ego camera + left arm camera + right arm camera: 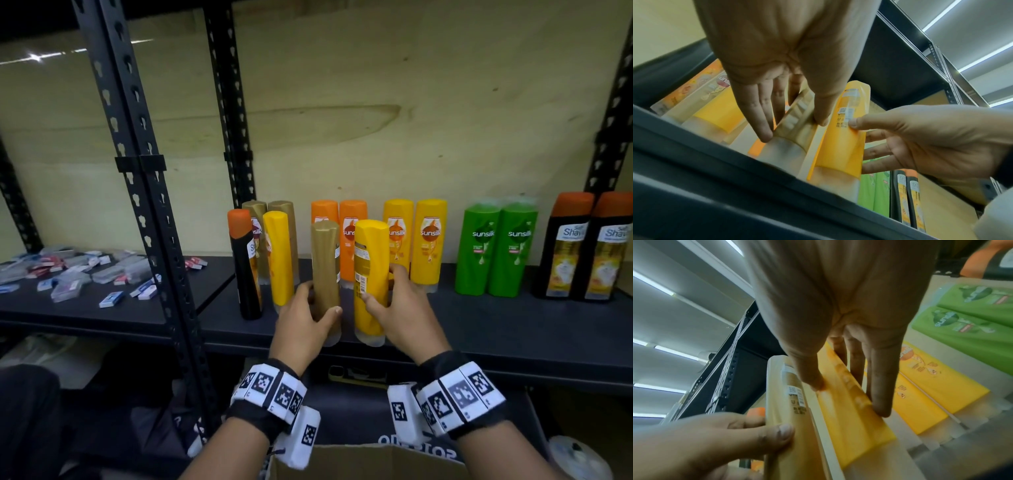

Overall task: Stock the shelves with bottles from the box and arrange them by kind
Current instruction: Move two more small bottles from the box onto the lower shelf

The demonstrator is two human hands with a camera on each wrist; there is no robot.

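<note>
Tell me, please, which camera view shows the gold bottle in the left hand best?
The head view: the gold bottle stands whole on the shelf edge, gripped by the left hand. The left wrist view shows only its lower part between blurred fingers; the right wrist view shows its back label from close up, with the cap end cut off.

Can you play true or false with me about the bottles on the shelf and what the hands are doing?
1. The left hand holds a gold bottle. True.
2. The right hand holds a green bottle. False: it holds a yellow bottle.
3. Two green bottles stand side by side on the shelf. True.
4. The two held bottles lie flat on the shelf. False: both are upright, near the front edge.
5. The black bottles with orange caps stand to the right of the green ones. True.
</note>
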